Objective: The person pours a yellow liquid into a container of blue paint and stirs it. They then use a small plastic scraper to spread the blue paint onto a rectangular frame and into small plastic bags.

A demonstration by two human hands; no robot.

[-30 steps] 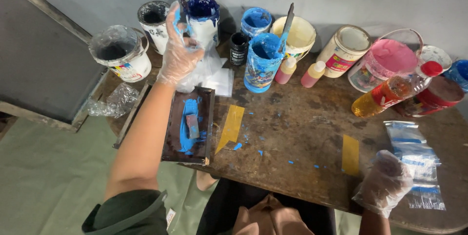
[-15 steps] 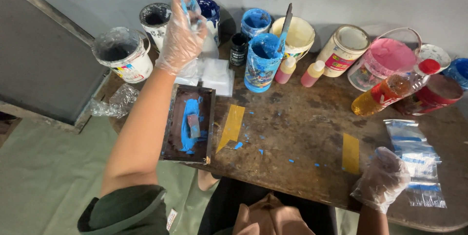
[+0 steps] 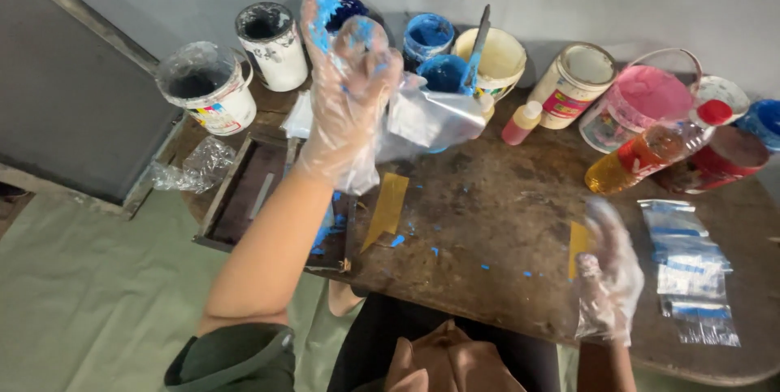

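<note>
The left hand (image 3: 345,99), in a thin clear glove smeared with blue paint, is raised above the back of the table (image 3: 504,221) with its fingers closed on a clear plastic bag (image 3: 426,120), which hangs out to the right of the palm in front of the paint pots. The right hand (image 3: 609,278), also gloved, hovers low over the near edge of the table with its fingers loosely curled and holding nothing, just beside a yellow strip (image 3: 578,239) and near a small pile of clear zip bags (image 3: 686,270) lying to its right. Under the left forearm sits a dark shallow tray (image 3: 244,197) with blue paint in it, and another yellow strip (image 3: 387,207) lies just right of the tray among scattered blue flecks. Along the back stand two white buckets (image 3: 207,87) lined with plastic, a blue paint pot (image 3: 428,34), a cream tub (image 3: 497,57) with a stick standing in it, a small pink squeeze bottle (image 3: 520,122), a white tin (image 3: 573,83) and a pink bucket (image 3: 646,99). A bottle of orange liquid (image 3: 650,152) with a red cap lies tilted at the far right. A crumpled clear wrapper (image 3: 191,168) rests at the table's left edge.
</note>
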